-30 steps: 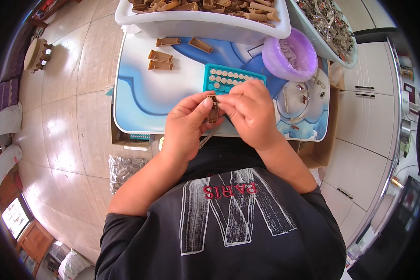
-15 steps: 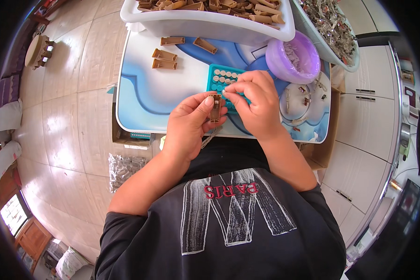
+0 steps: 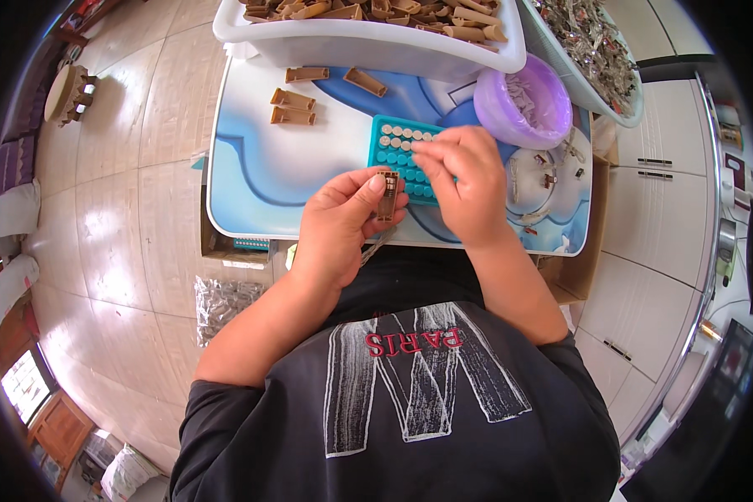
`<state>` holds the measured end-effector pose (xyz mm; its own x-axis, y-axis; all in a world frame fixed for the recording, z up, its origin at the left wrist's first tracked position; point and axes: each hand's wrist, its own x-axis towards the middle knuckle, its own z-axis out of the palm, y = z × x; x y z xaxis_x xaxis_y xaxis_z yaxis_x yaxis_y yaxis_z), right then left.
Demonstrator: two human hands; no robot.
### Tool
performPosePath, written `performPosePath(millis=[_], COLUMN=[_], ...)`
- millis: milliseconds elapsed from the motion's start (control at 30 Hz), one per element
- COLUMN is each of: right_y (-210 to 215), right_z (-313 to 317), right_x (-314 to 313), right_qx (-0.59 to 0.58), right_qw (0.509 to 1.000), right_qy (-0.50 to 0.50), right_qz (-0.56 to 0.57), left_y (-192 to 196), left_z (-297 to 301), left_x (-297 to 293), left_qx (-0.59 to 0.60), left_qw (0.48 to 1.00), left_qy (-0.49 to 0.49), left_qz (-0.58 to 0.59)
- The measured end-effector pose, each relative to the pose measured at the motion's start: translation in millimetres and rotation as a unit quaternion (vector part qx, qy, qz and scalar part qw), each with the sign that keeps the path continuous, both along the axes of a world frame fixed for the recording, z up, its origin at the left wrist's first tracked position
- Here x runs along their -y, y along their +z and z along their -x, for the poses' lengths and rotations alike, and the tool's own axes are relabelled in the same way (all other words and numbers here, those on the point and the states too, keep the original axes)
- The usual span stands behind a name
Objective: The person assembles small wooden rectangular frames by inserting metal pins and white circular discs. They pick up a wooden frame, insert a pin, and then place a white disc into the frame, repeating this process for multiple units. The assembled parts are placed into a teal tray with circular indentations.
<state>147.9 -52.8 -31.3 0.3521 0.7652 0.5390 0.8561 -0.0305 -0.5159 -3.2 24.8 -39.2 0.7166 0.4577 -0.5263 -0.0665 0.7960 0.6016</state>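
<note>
My left hand (image 3: 343, 205) grips a small brown plastic casing (image 3: 385, 201) near the table's front edge, its open side turned up and the thumb along its rim. Small metallic parts show inside the casing's upper end. Over the teal tray (image 3: 376, 174) is my right hand (image 3: 468, 171), its thumb and forefinger pinched together at a row of small round silvery pieces (image 3: 395, 143). Whether a piece is between those fingertips is hidden. Part of the tray lies under this hand, and its nearer rows show teal round spots.
Several brown casings (image 3: 292, 99) lie at the table's far left. Behind them stands a white bin (image 3: 368, 42) heaped with more. A purple bowl (image 3: 552, 100) holds pale small parts; a pale basket (image 3: 636, 109) of metal pieces is beyond it. Loose small parts (image 3: 550, 180) lie at the right.
My right hand has moved away from the casing to the tray's silvery pieces, uncovering more of the tray. My left hand keeps the casing in nearly the same place.
</note>
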Motion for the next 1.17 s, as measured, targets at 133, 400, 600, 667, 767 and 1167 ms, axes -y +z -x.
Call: performPosePath(millis=[133,400,600,667,767,1167], right_y=[-7.0,-2.9,5.3,4.2,4.7,2.4], right_z=[-5.6,0.6,14.0,14.8,17.2,19.4], right_x=[-9.8,-5.9,2.6,2.8,3.6,4.7], right_qx=[0.078,0.043,0.012,0.014,0.017,-0.002], right_qw=[0.996,0.999,0.998,0.998,0.998,0.999], right_qy=[-0.038,0.009,0.053,0.053,0.052,0.052], right_qz=[0.037,0.011,-0.01,-0.008,-0.023,-0.008], left_y=[-0.8,0.5,-2.3,-1.8,-3.2,-4.6], left_z=[0.9,-0.4,-0.4,-0.4,0.0,0.6], left_x=[-0.5,-0.8,-0.2,-0.5,0.0,1.7], left_qx=[-0.007,-0.007,-0.001,-0.004,-0.006,0.001], left_qw=[1.0,1.0,1.0,1.0,1.0,1.0], left_qy=[0.001,0.003,-0.002,-0.006,-0.013,-0.004], left_qz=[0.0,0.004,-0.001,-0.006,-0.014,-0.008])
